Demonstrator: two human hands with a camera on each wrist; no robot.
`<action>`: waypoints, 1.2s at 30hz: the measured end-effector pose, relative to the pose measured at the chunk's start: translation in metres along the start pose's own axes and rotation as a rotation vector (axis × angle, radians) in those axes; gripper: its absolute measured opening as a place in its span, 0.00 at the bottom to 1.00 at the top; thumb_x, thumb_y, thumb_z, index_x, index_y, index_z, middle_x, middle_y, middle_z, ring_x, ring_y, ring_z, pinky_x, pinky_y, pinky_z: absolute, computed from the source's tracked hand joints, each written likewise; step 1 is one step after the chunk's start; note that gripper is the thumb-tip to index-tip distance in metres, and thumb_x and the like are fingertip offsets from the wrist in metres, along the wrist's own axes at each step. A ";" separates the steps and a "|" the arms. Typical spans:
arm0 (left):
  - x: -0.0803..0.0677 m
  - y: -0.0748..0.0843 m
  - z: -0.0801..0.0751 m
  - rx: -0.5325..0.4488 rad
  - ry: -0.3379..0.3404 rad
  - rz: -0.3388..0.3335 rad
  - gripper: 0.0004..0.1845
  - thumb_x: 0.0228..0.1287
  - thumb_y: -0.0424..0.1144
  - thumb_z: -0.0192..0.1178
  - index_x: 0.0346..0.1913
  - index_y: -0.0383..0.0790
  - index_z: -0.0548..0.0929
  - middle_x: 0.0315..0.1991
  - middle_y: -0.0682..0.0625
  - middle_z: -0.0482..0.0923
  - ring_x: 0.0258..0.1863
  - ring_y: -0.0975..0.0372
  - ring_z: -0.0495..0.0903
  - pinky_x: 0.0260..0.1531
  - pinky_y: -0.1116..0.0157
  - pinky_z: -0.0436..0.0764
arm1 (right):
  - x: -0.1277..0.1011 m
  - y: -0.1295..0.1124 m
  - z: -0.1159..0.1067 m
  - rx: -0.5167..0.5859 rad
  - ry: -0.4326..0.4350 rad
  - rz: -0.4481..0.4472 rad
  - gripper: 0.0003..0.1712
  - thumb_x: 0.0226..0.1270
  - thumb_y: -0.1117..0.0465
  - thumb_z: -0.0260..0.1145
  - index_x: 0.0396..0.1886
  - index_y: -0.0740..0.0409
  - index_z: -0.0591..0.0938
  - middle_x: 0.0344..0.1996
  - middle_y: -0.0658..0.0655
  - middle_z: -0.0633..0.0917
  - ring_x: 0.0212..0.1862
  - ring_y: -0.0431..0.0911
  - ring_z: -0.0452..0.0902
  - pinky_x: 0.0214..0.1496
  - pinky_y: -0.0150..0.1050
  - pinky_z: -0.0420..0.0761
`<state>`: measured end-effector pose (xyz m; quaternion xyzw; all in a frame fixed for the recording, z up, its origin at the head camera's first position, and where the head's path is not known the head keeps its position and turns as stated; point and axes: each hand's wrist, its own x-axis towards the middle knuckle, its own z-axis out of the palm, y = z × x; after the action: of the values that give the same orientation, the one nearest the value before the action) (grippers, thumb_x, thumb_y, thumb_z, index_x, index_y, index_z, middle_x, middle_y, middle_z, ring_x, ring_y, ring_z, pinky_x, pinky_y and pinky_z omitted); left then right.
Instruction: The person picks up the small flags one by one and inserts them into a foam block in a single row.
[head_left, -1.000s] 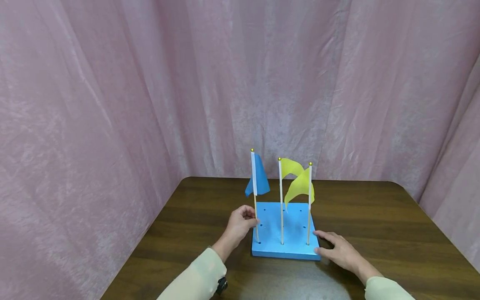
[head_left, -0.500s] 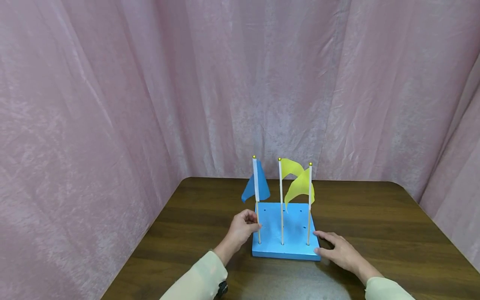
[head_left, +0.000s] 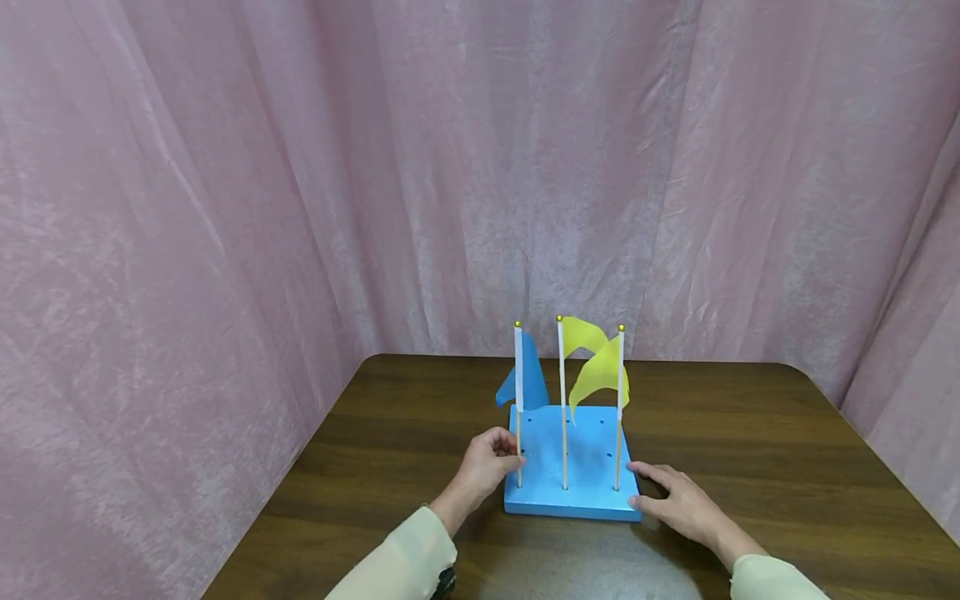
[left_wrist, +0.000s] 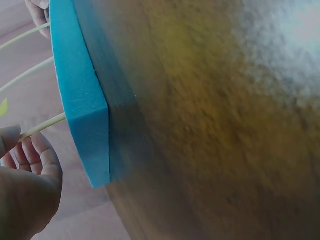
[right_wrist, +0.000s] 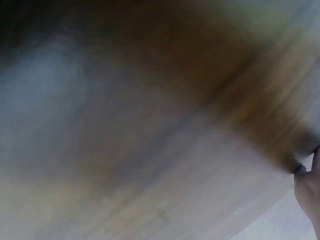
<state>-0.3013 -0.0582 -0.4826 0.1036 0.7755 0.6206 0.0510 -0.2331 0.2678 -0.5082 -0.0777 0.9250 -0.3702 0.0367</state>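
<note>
In the head view my left hand [head_left: 480, 468] pinches the wooden stick of a blue flag [head_left: 534, 375] between thumb and fingers. The stick's lower end stands at the front left hole of a light blue board [head_left: 588, 467]. Two yellow flags, one in the middle [head_left: 581, 335] and one on the right [head_left: 602, 367], stand upright along the board's front row. My right hand [head_left: 681, 502] touches the board's right edge with extended fingertips. The left wrist view shows the pinched stick [left_wrist: 45, 124] meeting the board [left_wrist: 82, 85]. Only a sliver of the right hand [right_wrist: 309, 192] appears in the right wrist view.
Several small holes, such as this back one [head_left: 602, 422], dot the board. It lies on a dark brown wooden table [head_left: 750, 450]. Pink curtains [head_left: 480, 183] hang behind the table and at its sides.
The blue flag has come down and a little to the right, its stick now upright at the front left hole. My left hand moved down with it; the right hand stayed still.
</note>
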 end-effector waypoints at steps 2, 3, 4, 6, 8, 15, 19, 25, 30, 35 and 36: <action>0.000 0.000 0.000 0.009 -0.003 0.002 0.10 0.59 0.24 0.68 0.42 0.29 0.79 0.33 0.48 0.78 0.34 0.57 0.75 0.36 0.64 0.79 | 0.000 0.000 0.000 0.000 -0.001 0.002 0.37 0.63 0.41 0.68 0.69 0.50 0.74 0.66 0.68 0.71 0.67 0.70 0.61 0.58 0.72 0.64; -0.001 0.000 0.001 0.014 -0.004 0.004 0.10 0.59 0.24 0.67 0.42 0.29 0.80 0.33 0.48 0.78 0.34 0.57 0.75 0.36 0.64 0.80 | 0.000 -0.001 0.000 -0.001 -0.001 0.002 0.37 0.63 0.40 0.68 0.69 0.50 0.74 0.66 0.68 0.71 0.67 0.70 0.61 0.58 0.72 0.64; -0.001 0.001 0.001 0.015 -0.004 0.005 0.10 0.59 0.24 0.67 0.42 0.29 0.80 0.33 0.48 0.78 0.34 0.57 0.75 0.36 0.64 0.80 | 0.000 -0.001 0.000 -0.001 -0.001 0.001 0.37 0.63 0.40 0.68 0.69 0.50 0.74 0.66 0.68 0.71 0.67 0.70 0.61 0.58 0.72 0.64; -0.001 0.001 0.001 0.016 -0.002 0.003 0.09 0.59 0.24 0.67 0.41 0.30 0.80 0.33 0.48 0.78 0.34 0.57 0.75 0.36 0.64 0.80 | 0.001 -0.001 -0.001 0.000 -0.001 0.000 0.37 0.63 0.40 0.68 0.69 0.50 0.74 0.66 0.68 0.71 0.67 0.70 0.61 0.58 0.72 0.64; -0.001 0.002 0.001 0.021 0.002 0.000 0.09 0.59 0.24 0.67 0.41 0.30 0.80 0.33 0.48 0.77 0.34 0.57 0.75 0.36 0.64 0.79 | 0.001 0.000 -0.001 0.000 0.000 -0.001 0.37 0.63 0.40 0.68 0.69 0.50 0.74 0.66 0.68 0.71 0.67 0.70 0.61 0.58 0.72 0.64; -0.003 0.001 -0.001 0.045 0.001 0.013 0.11 0.56 0.22 0.68 0.42 0.28 0.80 0.33 0.47 0.77 0.33 0.58 0.75 0.35 0.65 0.80 | 0.004 0.003 0.001 -0.021 -0.003 -0.046 0.36 0.64 0.42 0.69 0.68 0.52 0.75 0.65 0.68 0.72 0.66 0.70 0.62 0.58 0.70 0.66; -0.004 -0.001 -0.003 0.037 0.000 0.023 0.13 0.55 0.22 0.69 0.44 0.29 0.80 0.34 0.46 0.77 0.33 0.58 0.76 0.36 0.64 0.81 | 0.005 0.002 0.001 -0.019 -0.003 -0.053 0.36 0.64 0.43 0.69 0.68 0.52 0.75 0.65 0.68 0.72 0.66 0.70 0.62 0.58 0.70 0.66; -0.005 -0.004 -0.010 0.037 0.002 0.011 0.16 0.55 0.25 0.70 0.47 0.33 0.81 0.36 0.46 0.78 0.35 0.57 0.77 0.37 0.64 0.81 | 0.006 0.001 0.000 -0.006 -0.010 -0.049 0.36 0.64 0.43 0.69 0.68 0.52 0.75 0.65 0.68 0.72 0.66 0.70 0.62 0.58 0.70 0.66; -0.004 -0.004 -0.020 0.060 0.010 -0.021 0.20 0.56 0.29 0.71 0.51 0.33 0.80 0.39 0.46 0.78 0.37 0.57 0.76 0.39 0.63 0.81 | 0.004 0.000 -0.002 0.008 -0.014 -0.032 0.36 0.64 0.42 0.69 0.68 0.51 0.75 0.66 0.69 0.71 0.67 0.70 0.61 0.58 0.71 0.65; -0.001 -0.006 -0.034 0.053 0.035 -0.010 0.18 0.61 0.30 0.68 0.53 0.30 0.78 0.39 0.45 0.77 0.35 0.58 0.77 0.40 0.58 0.82 | 0.001 0.000 -0.003 0.040 0.006 -0.028 0.36 0.64 0.44 0.69 0.68 0.55 0.75 0.65 0.68 0.72 0.67 0.69 0.62 0.59 0.69 0.65; 0.001 -0.006 -0.037 0.063 0.043 -0.004 0.18 0.63 0.31 0.67 0.54 0.30 0.78 0.39 0.45 0.76 0.35 0.58 0.76 0.40 0.58 0.82 | 0.001 0.000 -0.004 0.048 0.015 -0.027 0.36 0.65 0.44 0.69 0.68 0.56 0.74 0.65 0.68 0.73 0.67 0.69 0.63 0.59 0.69 0.66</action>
<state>-0.3101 -0.0945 -0.4802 0.0902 0.7958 0.5979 0.0326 -0.2343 0.2700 -0.5051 -0.0866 0.9149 -0.3934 0.0266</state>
